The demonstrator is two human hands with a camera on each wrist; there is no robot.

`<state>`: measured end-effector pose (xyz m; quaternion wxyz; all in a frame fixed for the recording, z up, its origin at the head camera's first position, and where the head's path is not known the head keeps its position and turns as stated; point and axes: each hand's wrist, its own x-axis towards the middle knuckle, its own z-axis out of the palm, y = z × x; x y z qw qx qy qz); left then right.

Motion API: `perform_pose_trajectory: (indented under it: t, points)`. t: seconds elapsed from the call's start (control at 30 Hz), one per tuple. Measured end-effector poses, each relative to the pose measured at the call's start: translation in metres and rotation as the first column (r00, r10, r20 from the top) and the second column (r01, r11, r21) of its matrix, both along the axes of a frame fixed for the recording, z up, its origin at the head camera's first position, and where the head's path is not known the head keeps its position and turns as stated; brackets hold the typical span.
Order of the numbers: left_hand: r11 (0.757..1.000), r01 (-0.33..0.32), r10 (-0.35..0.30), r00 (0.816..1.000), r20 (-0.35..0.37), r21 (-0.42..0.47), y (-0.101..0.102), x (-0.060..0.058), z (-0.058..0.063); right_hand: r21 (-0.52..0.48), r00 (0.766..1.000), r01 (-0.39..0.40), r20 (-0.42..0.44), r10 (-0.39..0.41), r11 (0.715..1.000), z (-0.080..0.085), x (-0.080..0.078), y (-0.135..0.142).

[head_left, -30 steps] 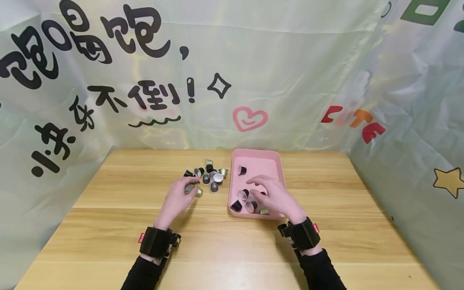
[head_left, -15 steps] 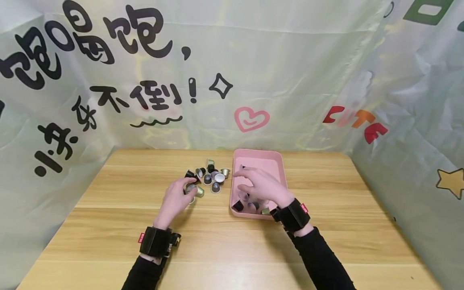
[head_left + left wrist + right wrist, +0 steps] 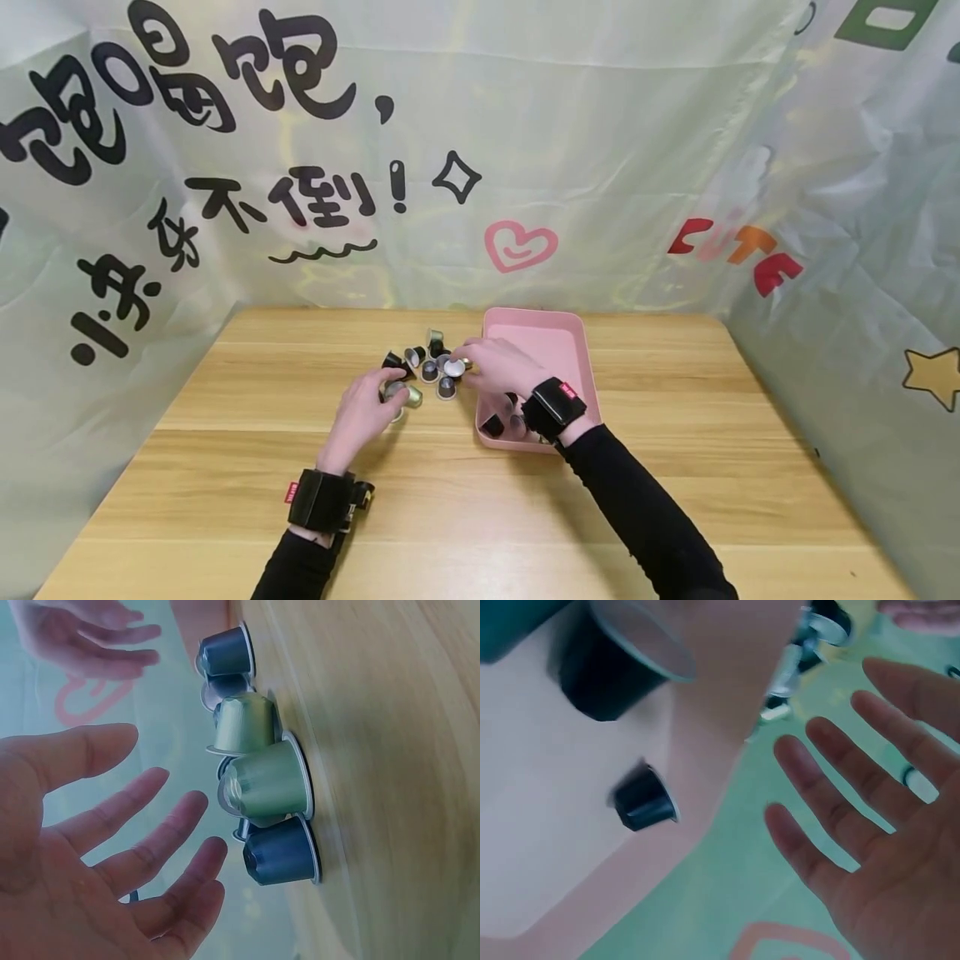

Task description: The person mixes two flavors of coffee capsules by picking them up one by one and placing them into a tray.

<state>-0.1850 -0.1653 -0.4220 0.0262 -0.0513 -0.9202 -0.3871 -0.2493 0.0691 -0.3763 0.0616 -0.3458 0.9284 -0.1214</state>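
Holds the left hand [image 3: 365,406] low over the wooden table [image 3: 450,508], just beside the near left edge of the pile of coffee pods [image 3: 429,372], thumb and fingers spread and only slightly bent, gripping nothing. In the left wrist view, leaves a small gap between those fingertips and the nearest pods, among them a green pod [image 3: 266,782] and a dark pod [image 3: 281,855], both set rim-down on the wood.

Holds the right hand [image 3: 502,367] out across the pink tray [image 3: 551,337], fingertips past its left wall and next to a white-faced pod [image 3: 454,367] on the right side of the pile. Has these fingers nearly straight and fanned apart, with hold of nothing; cannot tell of any contact with the white-faced pod.

Has more pods inside the tray, partly hidden under the right arm, including a black pod [image 3: 492,426] in the near left corner.

Wears black bands [image 3: 321,502] on both wrists and black sleeves [image 3: 645,525]. Faces a pale cloth [image 3: 615,125] printed with black writing [image 3: 322,200] and a pink heart [image 3: 517,252].
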Motion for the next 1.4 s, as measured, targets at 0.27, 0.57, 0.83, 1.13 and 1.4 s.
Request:
perform_pose_trajectory:
  t: [0.27,0.57,0.83,1.13,1.4]
  points:
    - [1.000,-0.007,0.008,1.000,0.003,-0.011,0.000,0.000,0.001,0.092,0.998,0.021,-0.069,-0.015,0.996,-0.016,-0.015,-0.015]
    - [1.000,-0.002,0.002,1.000,0.016,-0.005,-0.001,0.001,-0.001,0.167,0.996,0.024,-0.087,-0.009,0.986,-0.023,-0.021,-0.021]
    - [1.000,0.000,0.000,1.000,0.010,-0.011,-0.001,0.000,-0.001,0.198,0.996,0.015,-0.087,0.002,0.980,-0.023,-0.021,-0.026]
    - [1.000,0.006,-0.006,1.000,0.017,-0.015,-0.001,-0.001,-0.002,0.155,0.996,0.019,-0.092,-0.005,0.988,-0.025,-0.024,-0.032]
    - [1.000,0.002,-0.002,1.000,0.018,-0.022,-0.001,-0.001,-0.003,0.143,0.995,0.015,-0.104,0.000,0.990,-0.027,-0.025,-0.035]
